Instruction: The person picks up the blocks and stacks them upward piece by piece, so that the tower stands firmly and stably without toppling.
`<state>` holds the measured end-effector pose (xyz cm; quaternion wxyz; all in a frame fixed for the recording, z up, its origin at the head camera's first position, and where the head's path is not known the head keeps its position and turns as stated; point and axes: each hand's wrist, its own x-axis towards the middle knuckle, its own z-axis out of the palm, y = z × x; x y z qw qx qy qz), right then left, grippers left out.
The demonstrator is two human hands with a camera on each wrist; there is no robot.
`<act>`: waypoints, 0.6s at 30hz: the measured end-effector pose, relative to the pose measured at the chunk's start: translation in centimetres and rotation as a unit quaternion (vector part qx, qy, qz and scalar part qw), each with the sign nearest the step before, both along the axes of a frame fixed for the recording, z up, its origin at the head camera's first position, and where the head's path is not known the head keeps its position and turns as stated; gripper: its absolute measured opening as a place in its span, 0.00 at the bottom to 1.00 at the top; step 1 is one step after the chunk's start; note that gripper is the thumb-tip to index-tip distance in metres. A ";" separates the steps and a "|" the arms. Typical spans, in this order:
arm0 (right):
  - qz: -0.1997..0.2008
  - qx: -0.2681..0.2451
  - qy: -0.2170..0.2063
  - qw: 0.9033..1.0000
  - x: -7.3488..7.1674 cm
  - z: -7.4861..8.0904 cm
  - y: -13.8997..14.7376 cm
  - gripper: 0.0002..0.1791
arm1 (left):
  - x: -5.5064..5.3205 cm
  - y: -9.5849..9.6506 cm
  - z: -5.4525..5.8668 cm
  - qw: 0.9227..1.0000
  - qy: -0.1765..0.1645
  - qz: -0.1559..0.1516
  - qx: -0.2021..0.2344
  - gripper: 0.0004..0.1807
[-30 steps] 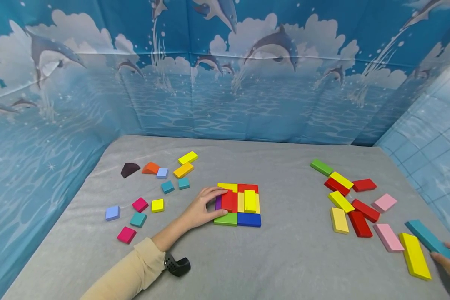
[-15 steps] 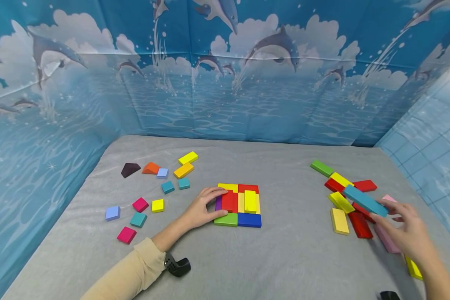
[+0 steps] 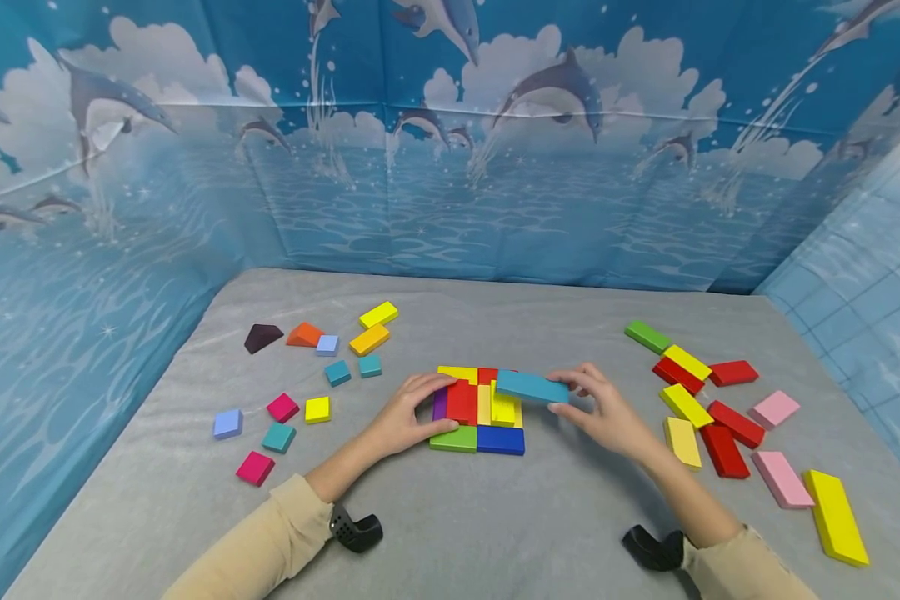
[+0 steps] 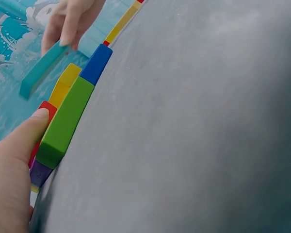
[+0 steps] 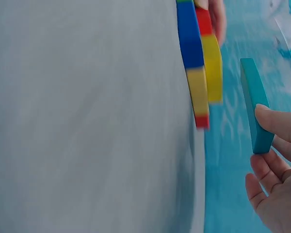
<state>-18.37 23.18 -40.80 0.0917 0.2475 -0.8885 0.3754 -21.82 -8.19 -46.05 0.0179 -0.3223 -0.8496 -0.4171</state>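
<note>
A flat arrangement of coloured blocks lies mid-table, with a green block (image 3: 453, 439) and a blue block (image 3: 501, 440) along its near side. On top of it rest a red block (image 3: 462, 403) and a yellow block (image 3: 503, 410). My left hand (image 3: 405, 421) holds the red block between thumb and fingers; its thumb (image 4: 39, 116) is against the block's near end. A long teal block (image 3: 531, 387) is pinched by one end in my right hand (image 3: 603, 412). In the right wrist view the teal block (image 5: 256, 104) hangs in the air, apart from the stacked blocks.
On the left lie small blocks, among them a magenta one (image 3: 255, 468), a light blue one (image 3: 227, 424) and a dark wedge (image 3: 262, 337). Longer blocks lie on the right, including a pink one (image 3: 782, 479) and a yellow one (image 3: 836, 517). A dolphin-print curtain (image 3: 420, 208) hangs behind.
My right hand has carried the teal block from the far right edge, across the right-hand blocks, to over the right side of the arrangement. The left hand has stayed on the red block.
</note>
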 end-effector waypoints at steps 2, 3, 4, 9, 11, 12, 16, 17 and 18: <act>0.019 0.000 -0.010 1.000 -0.7 -0.1 -1.2 0.20 | 0.0 0.0 0.0 1.000 -0.003 0.002 0.001 0.35; 0.025 0.000 -0.015 1.000 -1.0 -0.1 -1.8 0.19 | 0.0 0.0 0.0 1.000 -0.003 0.002 0.001 0.36; 0.030 0.000 -0.021 0.999 -1.3 -0.2 -2.2 0.19 | 0.0 0.0 0.0 1.000 -0.002 0.003 0.001 0.36; 0.046 0.002 -0.045 0.998 -2.3 -0.4 -3.9 0.19 | 0.1 0.0 0.0 1.000 0.003 -0.001 0.005 0.39; 0.050 0.003 -0.050 0.997 -2.5 -0.4 -4.3 0.20 | 0.1 0.0 0.0 1.000 0.002 -0.002 0.006 0.39; 0.053 0.003 -0.052 0.997 -2.6 -0.4 -4.5 0.20 | 0.1 0.0 0.0 1.000 0.002 -0.001 0.006 0.39; 0.058 0.000 -0.063 0.996 -2.8 -0.6 -5.1 0.20 | 0.0 0.0 -0.1 1.000 -0.006 0.005 -0.001 0.40; 0.059 -0.001 -0.066 0.996 -2.9 -0.6 -5.1 0.19 | 0.0 0.0 -0.1 1.000 -0.008 0.005 -0.003 0.40; 0.058 -0.001 -0.070 0.996 -2.9 -0.7 -5.2 0.19 | 0.0 0.0 -0.1 1.000 -0.007 0.005 -0.004 0.39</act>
